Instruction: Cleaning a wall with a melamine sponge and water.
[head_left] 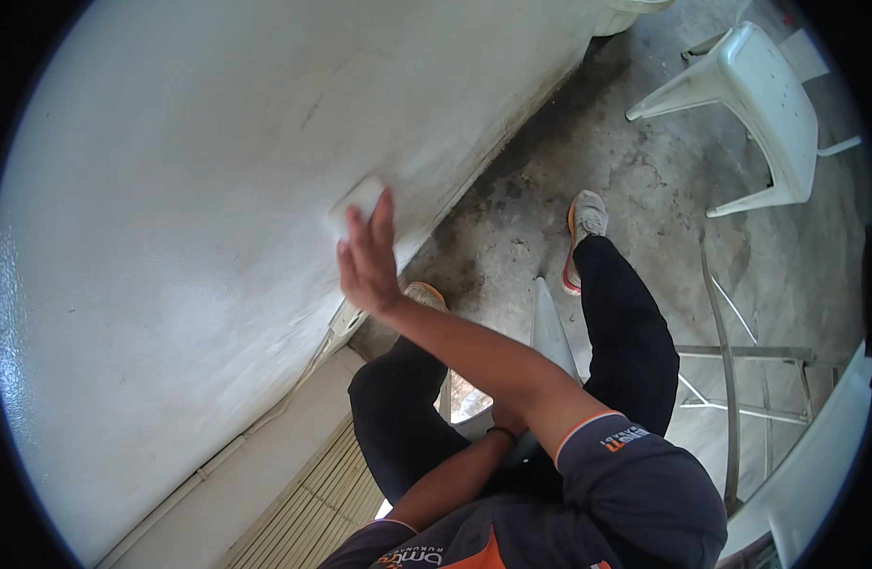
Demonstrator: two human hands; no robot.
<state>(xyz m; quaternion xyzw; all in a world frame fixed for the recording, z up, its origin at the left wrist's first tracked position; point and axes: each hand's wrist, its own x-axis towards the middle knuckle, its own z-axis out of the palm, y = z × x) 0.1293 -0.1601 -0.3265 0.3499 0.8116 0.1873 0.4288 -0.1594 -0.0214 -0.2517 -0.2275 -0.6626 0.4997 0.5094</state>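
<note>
Right hand at frame centre presses a white pad flat against the white wall, fingers spread; left hand is hidden, grip unclear.

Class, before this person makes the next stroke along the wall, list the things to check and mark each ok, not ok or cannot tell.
1. Pad contact: the right hand presses a pale sanding block flat on the white wall. Ok.
2. Grip on the block: the fingers lie spread over it and the palm side is hidden. Cannot tell.
3. Left hand steadying: it sits low between the legs by the ladder top, and what it touches is hidden. Cannot tell.
4. Footing: both shoes are visible, the farther shoe on the concrete floor. What bears the nearer one: cannot tell.
5. Space around: a white plastic chair stands apart, to the person's right. Ok.
</note>
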